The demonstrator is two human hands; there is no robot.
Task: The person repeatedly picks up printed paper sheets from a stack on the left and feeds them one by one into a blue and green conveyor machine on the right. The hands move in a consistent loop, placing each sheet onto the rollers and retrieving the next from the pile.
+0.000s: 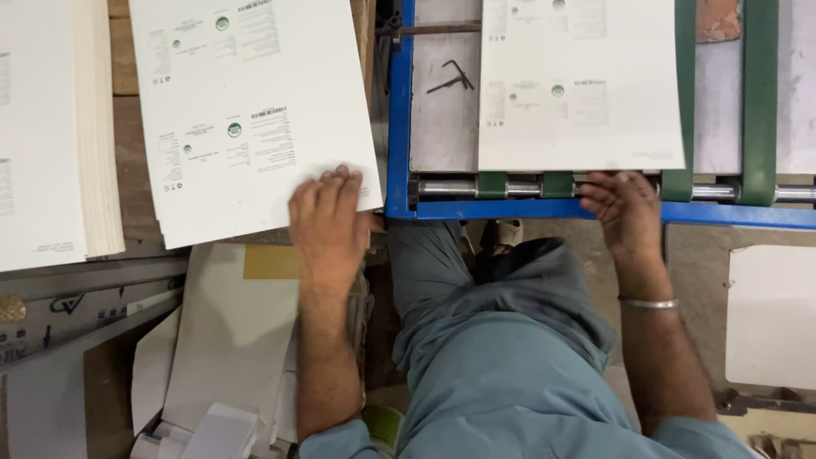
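Head view: our left hand (327, 223) lies flat, fingers spread, on the near corner of a printed white sheet (251, 110) on the table (136, 183). Our right hand (627, 208) curls its fingers under the near edge of a second sheet (580, 93) on the blue-framed machine (398, 127).

A person in a loose grey-blue shirt (510, 374), sleeves pushed up past bare forearms, wears a thin silver bangle (649, 303) on the right wrist.
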